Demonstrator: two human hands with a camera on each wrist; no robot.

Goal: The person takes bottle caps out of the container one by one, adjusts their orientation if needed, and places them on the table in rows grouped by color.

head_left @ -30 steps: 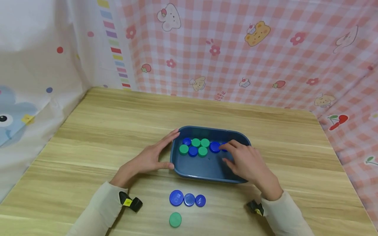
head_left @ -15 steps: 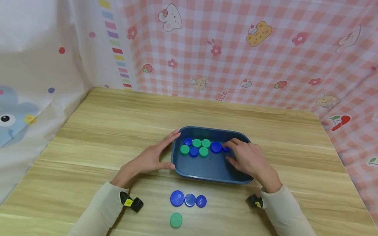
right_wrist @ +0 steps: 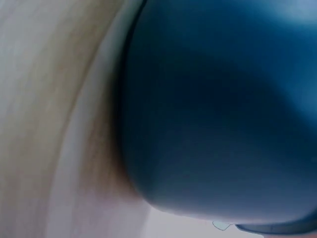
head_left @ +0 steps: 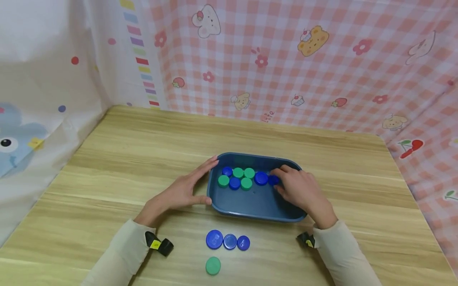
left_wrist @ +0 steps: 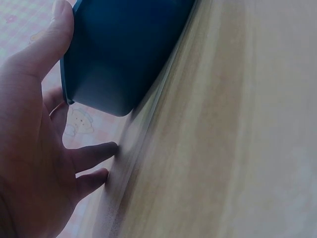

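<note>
A dark blue tray [head_left: 250, 206] rests on the wooden table with several green and blue bottle caps inside. My left hand [head_left: 180, 190] is spread along the tray's left end, thumb at the near corner and fingertips at the far one. In the left wrist view its other fingers reach down beside the tray wall [left_wrist: 129, 54]. Inside the tray's right part, my right hand [head_left: 300, 188] pinches a small blue cap [head_left: 273, 180] between thumb and fingers. A larger blue cap [head_left: 261, 178] lies immediately left of it. The right wrist view shows mostly the tray's outer side [right_wrist: 218, 124].
In front of the tray, three blue caps [head_left: 230, 241] lie in a row on the table. One green cap [head_left: 213, 265] sits nearer to me. A pink checked curtain [head_left: 272, 71] hangs behind the table's far edge.
My right thumb and fingers have drawn together around the small blue cap at the right of the tray. My left hand and the caps on the table stay put.
</note>
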